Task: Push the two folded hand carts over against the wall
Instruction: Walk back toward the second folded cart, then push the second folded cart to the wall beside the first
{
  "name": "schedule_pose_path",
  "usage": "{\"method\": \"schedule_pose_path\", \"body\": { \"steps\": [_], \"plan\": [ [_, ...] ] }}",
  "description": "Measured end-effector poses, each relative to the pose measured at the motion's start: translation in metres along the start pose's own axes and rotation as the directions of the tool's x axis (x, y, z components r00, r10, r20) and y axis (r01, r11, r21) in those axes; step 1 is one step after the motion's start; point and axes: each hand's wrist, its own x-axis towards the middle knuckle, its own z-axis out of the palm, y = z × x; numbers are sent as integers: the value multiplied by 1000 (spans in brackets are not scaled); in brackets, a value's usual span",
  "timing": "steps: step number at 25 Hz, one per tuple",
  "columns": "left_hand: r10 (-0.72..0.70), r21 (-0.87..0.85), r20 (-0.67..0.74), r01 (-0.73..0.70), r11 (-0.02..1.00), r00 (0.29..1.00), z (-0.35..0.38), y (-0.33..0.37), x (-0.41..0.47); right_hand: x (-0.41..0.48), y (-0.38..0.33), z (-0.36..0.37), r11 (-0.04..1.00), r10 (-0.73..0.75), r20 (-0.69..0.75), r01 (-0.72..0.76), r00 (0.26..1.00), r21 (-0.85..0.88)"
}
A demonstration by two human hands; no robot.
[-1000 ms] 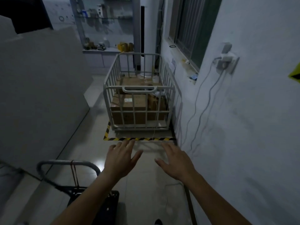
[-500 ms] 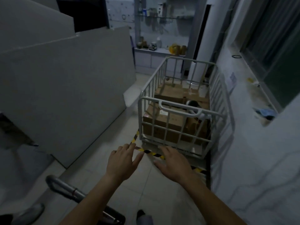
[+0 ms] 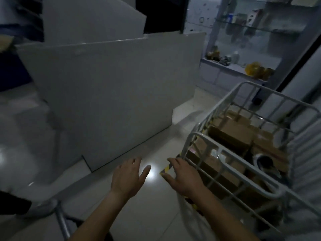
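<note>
Only the grey metal handle of one folded hand cart [image 3: 61,221] shows, at the bottom left edge beside my left forearm; its black deck is almost fully hidden. A second cart is out of sight. My left hand [image 3: 129,176] hovers over the tiled floor, fingers spread, holding nothing. My right hand [image 3: 182,176] is also open, palm down, just left of the cage trolley's near corner, touching nothing that I can make out.
A white cage trolley [image 3: 205,138] loaded with cardboard boxes [image 3: 231,131] stands at right on a yellow-black striped plate. Large grey boards [image 3: 111,94] lean at left. Someone's shoe [image 3: 41,208] is at lower left. Shelves [image 3: 243,66] with bottles stand behind.
The view has swung left: the trolley slid to the right edge, the right wall left the frame, and the cart handle dropped to the bottom left. Both hands stay open.
</note>
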Motion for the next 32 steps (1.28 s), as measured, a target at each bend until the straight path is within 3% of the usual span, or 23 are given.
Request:
{"method": "schedule_pose_path", "body": {
  "steps": [3, 7, 10, 15, 19, 22, 26, 32],
  "plan": [
    [-156, 19, -64, 158, 987, 986, -4, -35, 19, 67, -18, 10, 986, -164, 76, 166, 984, -25],
    [-349, 65, -136, 359, 931, 927, -8, -80, 32, 150, -53, 30, 918, -395, 137, 395, 908, 29],
    [-522, 80, -219, 548, 832, 824, -12, -115, 41, 218, -90, 52, 819, -573, 183, 567, 799, 89],
    [-755, 23, -335, 806, 592, 564, -22, -149, 40, 301, -160, 75, 567, -819, 228, 805, 527, 174],
    [-839, -24, -415, 918, 396, 352, -25, -154, 28, 330, -206, 89, 337, -927, 255, 909, 275, 244],
    [-860, -52, -477, 971, 235, 183, -30, -151, 4, 333, -236, 104, 181, -955, 279, 942, 100, 282],
    [-894, -103, -449, 993, 58, 6, -26, -137, -42, 305, -276, 122, 16, -951, 294, 940, -90, 340],
    [-900, -116, -400, 984, -137, -173, -4, -131, -113, 244, -323, 156, -142, -902, 306, 879, -304, 456]
  ]
}}
